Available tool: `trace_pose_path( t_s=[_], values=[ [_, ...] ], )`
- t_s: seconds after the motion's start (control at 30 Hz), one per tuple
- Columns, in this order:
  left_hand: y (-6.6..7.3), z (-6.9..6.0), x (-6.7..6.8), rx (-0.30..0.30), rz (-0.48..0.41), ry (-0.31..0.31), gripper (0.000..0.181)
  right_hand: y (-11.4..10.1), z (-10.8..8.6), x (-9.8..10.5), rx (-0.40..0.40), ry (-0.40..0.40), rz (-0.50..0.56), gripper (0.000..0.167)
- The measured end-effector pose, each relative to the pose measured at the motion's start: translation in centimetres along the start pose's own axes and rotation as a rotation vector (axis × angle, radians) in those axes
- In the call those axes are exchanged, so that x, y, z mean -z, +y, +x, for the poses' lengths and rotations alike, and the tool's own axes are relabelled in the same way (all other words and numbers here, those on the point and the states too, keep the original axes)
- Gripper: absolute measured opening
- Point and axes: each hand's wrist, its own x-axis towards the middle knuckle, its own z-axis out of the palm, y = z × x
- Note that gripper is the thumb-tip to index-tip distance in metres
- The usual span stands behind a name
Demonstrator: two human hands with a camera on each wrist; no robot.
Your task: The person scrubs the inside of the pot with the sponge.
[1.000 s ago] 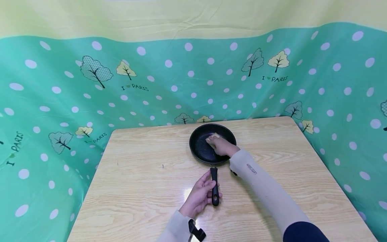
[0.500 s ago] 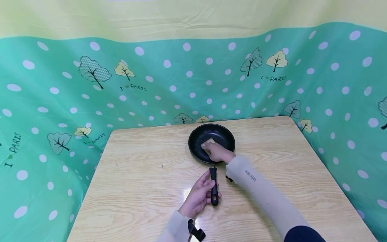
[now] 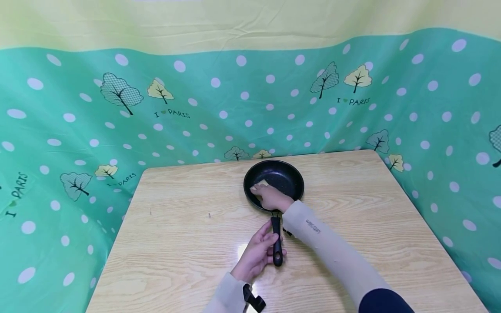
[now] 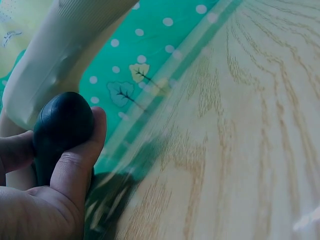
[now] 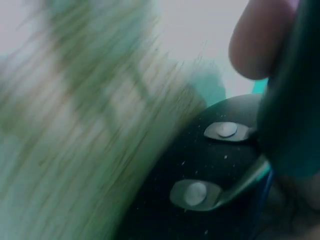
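Note:
A black frying pan (image 3: 288, 182) lies near the table's back edge, its handle (image 3: 277, 245) pointing toward me. My left hand (image 3: 256, 253) grips that handle, thumb on top. Close up in the left wrist view, the dark handle end (image 4: 62, 122) sits between thumb and fingers. Inside the pan, toward its left side, my right hand (image 3: 272, 198) holds a small beige cloth (image 3: 263, 183) against the bottom. The cloth is mostly covered by the fingers, so its exact kind is hard to tell. In the right wrist view, the riveted pan wall (image 5: 215, 160) fills the lower middle.
The wood-grain table (image 3: 184, 234) has a small dark mark (image 3: 209, 215) left of the pan. A green dotted curtain (image 3: 180, 100) hangs behind and along both sides. My right forearm (image 3: 332, 252) crosses the table to the right of the handle.
My right hand has slid left across the pan bottom with the cloth, from the middle to the left side. The left hand and the pan stay put.

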Motion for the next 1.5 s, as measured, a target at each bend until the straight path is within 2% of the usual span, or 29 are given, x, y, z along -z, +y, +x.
trace_pose_path(
  t_s=[0.63,1.13,1.5],
  values=[
    [0.0,-0.1,0.0,0.001,-0.013,0.001,0.07,0.5,2.3,0.1,-0.019,0.053,-0.046,0.06],
    [0.0,0.0,0.0,-0.002,-0.019,-0.01,0.07,2.5,2.9,1.5,-0.043,0.059,-0.062,0.06],
    [0.0,-0.1,0.0,0.0,-0.024,-0.002,0.069,3.9,2.1,2.0,-0.033,0.071,-0.073,0.059]
  ],
)
